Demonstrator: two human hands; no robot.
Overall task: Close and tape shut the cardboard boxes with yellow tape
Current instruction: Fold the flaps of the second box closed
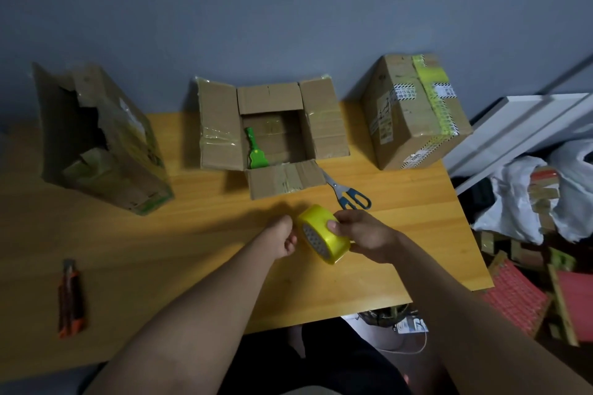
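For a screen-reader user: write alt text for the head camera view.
Two hands hold a roll of yellow tape over a wooden table: the right hand grips it, the left hand is at its edge. Behind stand a torn box, an open box containing a green tool, and a taped box; scissors and a utility knife lie nearby.

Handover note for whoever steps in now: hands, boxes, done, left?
Right hand grips the yellow tape roll above the table; left hand is at the roll's edge, fingers curled.
Right box is closed and taped.
Middle box has its flaps open, with a green tool inside.
Left box is torn and untaped.
Scissors lie beside the middle box.
Left: close and tape both.
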